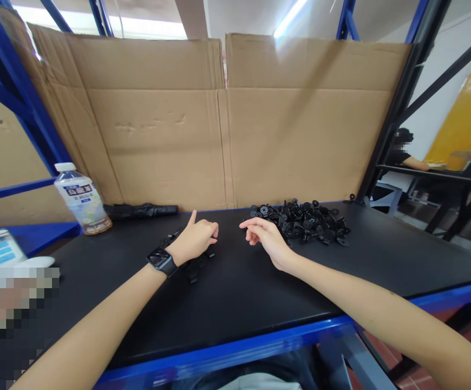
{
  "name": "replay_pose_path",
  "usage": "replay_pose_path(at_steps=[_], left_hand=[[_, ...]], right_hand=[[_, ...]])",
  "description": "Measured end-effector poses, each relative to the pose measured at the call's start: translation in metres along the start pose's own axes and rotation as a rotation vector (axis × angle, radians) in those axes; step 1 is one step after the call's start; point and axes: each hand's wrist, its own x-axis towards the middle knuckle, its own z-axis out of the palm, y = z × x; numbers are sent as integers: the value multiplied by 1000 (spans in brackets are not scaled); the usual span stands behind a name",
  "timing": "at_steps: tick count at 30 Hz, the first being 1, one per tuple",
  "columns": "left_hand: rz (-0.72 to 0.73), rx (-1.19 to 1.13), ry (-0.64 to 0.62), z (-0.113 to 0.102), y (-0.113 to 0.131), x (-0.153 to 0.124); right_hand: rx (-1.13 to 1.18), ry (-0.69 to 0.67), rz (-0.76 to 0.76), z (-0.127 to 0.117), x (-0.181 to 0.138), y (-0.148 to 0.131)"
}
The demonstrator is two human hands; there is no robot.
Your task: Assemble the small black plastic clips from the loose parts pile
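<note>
My left hand (195, 238), with a black watch (162, 261) on its wrist, hovers above a small group of black plastic parts (193, 273), partly covering them. Its thumb stands out away from loosely bent fingers, and no object shows in it. To the right, my right hand (268, 241) is by the near left edge of a heap of small round black parts (306, 219). Its index finger points left while the other fingers curl loosely; nothing is visible between them. Whether either hand touches the parts I cannot tell.
A black table (235, 303) with a blue front edge lies before me. A drink bottle (83, 200) and a folded black umbrella (142, 210) are at the back left. Cardboard sheets (158, 130) close off the back. Another person (401, 151) sits far right.
</note>
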Motion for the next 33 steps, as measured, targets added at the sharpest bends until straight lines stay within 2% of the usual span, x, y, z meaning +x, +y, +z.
replay_pose_path(at_steps=[2, 5, 7, 10, 14, 18, 23, 28, 33], left_hand=[[30, 7, 46, -1, 3, 1], [-3, -45, 191, -8, 12, 2], [-50, -126, 276, -14, 23, 1], [-51, -208, 322, -21, 43, 0], [-6, -209, 274, -21, 61, -2], [-14, -188, 168, -22, 67, -3], [14, -206, 158, -24, 68, -5], [82, -251, 176, -26, 65, -6], [117, -205, 110, -34, 62, -6]], right_hand=[[-10, -38, -13, 2, -2, -2], [-29, -130, 11, 4, -6, -4], [-14, -243, 116, 6, -8, -4], [81, -380, 254, 9, -10, -2], [256, -453, 270, 8, -9, 3], [298, -458, 336, 6, -7, 5], [288, -426, 397, 6, -5, 3], [324, -485, 400, 4, -5, 1], [395, -535, 404, 0, -2, 1]])
